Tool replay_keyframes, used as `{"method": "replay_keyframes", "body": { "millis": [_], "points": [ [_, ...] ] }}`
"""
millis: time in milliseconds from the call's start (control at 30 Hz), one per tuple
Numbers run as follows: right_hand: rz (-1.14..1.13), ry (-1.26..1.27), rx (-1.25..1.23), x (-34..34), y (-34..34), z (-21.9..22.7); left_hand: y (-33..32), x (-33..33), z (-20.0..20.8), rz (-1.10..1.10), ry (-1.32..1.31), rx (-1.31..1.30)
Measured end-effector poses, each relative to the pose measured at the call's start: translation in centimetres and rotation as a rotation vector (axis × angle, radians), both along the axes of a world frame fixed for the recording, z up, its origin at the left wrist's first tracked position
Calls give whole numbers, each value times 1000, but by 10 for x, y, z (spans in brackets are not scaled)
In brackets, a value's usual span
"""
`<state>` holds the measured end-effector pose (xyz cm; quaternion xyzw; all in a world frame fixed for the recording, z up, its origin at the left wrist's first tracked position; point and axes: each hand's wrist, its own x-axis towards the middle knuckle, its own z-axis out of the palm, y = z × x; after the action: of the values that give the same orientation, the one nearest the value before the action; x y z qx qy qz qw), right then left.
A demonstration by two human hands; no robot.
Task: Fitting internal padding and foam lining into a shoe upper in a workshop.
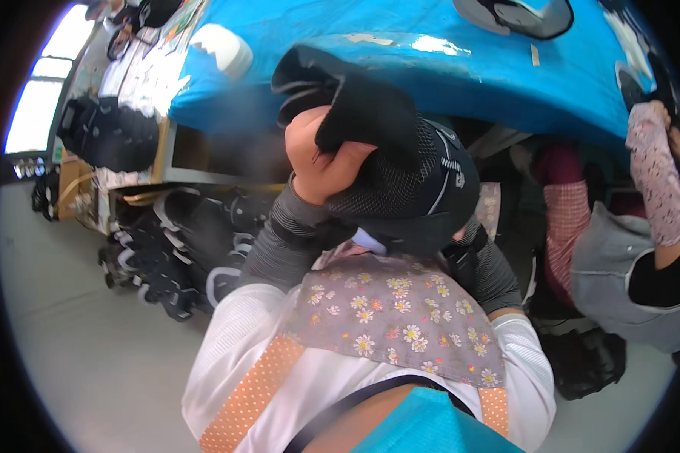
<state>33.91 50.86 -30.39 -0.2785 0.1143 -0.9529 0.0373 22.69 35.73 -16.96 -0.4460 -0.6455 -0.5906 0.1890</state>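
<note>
Left hand (319,157) clasps one black item (391,177), mostly hiding right hand (459,233) (grip: can't tell). One co-worker (612,260), 3 o'clock.

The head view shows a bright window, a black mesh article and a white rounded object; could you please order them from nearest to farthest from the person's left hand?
1. Black mesh article: gripped in the left hand.
2. White rounded object: ahead and to the left, on the blue covering.
3. Bright window: far left, in the background.
</note>
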Motion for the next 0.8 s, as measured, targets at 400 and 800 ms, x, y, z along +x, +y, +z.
{"method": "replay_keyframes", "body": {
  "millis": [400,800],
  "points": [
    [-83,-178,184,-7,27,17,-4,6,18,-116,-18,17],
    [-220,-222,269,19,50,32,28,-15,60,228,293,-182]
  ]
}}
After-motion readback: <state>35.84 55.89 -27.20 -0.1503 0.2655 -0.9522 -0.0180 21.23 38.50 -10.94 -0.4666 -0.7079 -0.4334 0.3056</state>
